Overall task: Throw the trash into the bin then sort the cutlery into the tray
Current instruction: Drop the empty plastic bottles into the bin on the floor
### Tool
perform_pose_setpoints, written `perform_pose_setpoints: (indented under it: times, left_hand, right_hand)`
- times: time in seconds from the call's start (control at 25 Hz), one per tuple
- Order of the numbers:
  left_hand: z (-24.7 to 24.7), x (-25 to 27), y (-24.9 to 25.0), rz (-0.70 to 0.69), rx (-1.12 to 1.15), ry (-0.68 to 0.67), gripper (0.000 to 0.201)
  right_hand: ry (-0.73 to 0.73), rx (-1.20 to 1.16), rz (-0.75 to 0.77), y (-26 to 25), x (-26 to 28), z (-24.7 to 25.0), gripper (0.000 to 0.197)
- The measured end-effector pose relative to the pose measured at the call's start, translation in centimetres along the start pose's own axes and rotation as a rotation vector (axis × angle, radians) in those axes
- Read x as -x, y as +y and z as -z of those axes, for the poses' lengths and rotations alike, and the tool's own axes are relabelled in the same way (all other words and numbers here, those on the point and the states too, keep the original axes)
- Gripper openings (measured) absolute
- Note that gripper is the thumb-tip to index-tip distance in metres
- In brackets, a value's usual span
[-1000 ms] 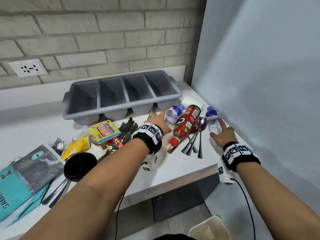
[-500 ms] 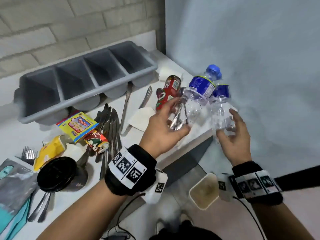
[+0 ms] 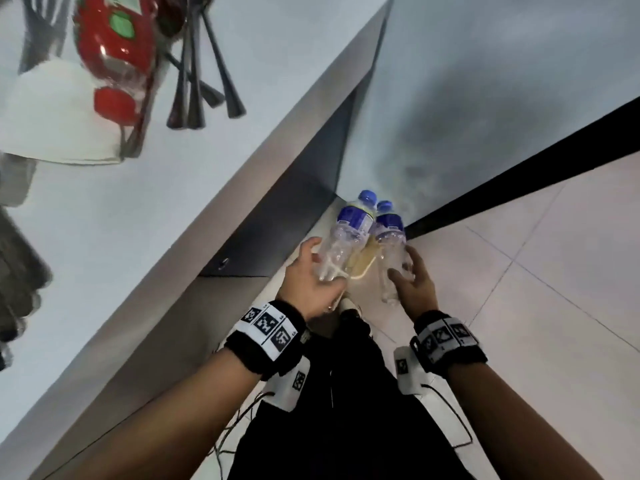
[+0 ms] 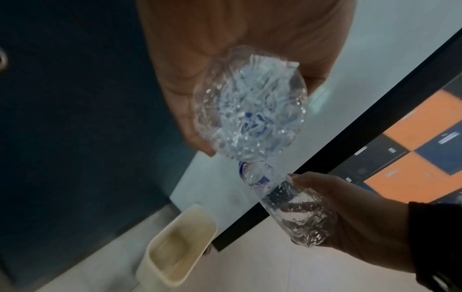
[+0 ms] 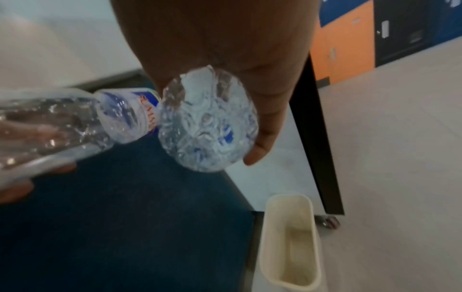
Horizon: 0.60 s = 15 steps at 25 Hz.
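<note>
Two clear, empty plastic bottles with blue caps and labels hang side by side, caps pointing away from me, below the table's edge. My left hand (image 3: 311, 275) grips the left bottle (image 3: 346, 237) by its lower body. My right hand (image 3: 412, 282) holds the right bottle (image 3: 391, 244) the same way. Between and under them shows the cream bin (image 3: 362, 268) on the floor. The left wrist view has the left bottle (image 4: 250, 110) end-on against the palm, with the bin (image 4: 180, 249) lower down. In the right wrist view the right bottle (image 5: 207, 122) hangs above the open bin (image 5: 292, 247).
On the white table (image 3: 138, 237) at upper left lie a red bottle (image 3: 110, 46), several dark cutlery handles (image 3: 194, 81) and a white napkin (image 3: 59, 109). A dark cabinet front (image 3: 277, 216) stands under the table. A grey wall with black skirting (image 3: 519, 174) borders the tiled floor.
Both hands lifted their bottles off the table, swung right and lowered them below the table's edge over the bin. My view tilted down toward the floor.
</note>
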<state>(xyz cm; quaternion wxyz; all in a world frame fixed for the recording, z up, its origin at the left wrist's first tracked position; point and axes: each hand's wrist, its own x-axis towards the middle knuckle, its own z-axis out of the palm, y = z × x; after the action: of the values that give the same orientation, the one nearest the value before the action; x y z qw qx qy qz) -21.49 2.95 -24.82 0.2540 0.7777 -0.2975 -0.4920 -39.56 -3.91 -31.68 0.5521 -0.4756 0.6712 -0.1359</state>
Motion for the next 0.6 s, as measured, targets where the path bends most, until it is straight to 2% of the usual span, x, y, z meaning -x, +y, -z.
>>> perform_pose_setpoints:
  times: [0.12,0.32,0.48,0.6]
  left_hand:
    - [-3.8,-6.1,-3.0,0.192,-0.051,-0.053,0.069]
    - [-10.2,-18.3,-7.9,0.368,-0.142,-0.140,0.064]
    - [-14.5,-26.5,-11.6,0.314,-0.251,-0.153,0.062]
    - [-17.4,-31.2,-14.1,0.237,-0.368,-0.172,0.064]
  right_hand:
    - [-0.053,0.016,-0.219,3.3,-5.8,-2.0,0.058]
    - [-0.125,0.086,-0.359,8.3,-16.0,-5.7,0.059]
    - [-0.145,0.198,-0.382,12.8,-23.5,-8.4,0.067]
    - [-0.184,0.274,-0.386,15.9,-27.5,-9.8,0.063]
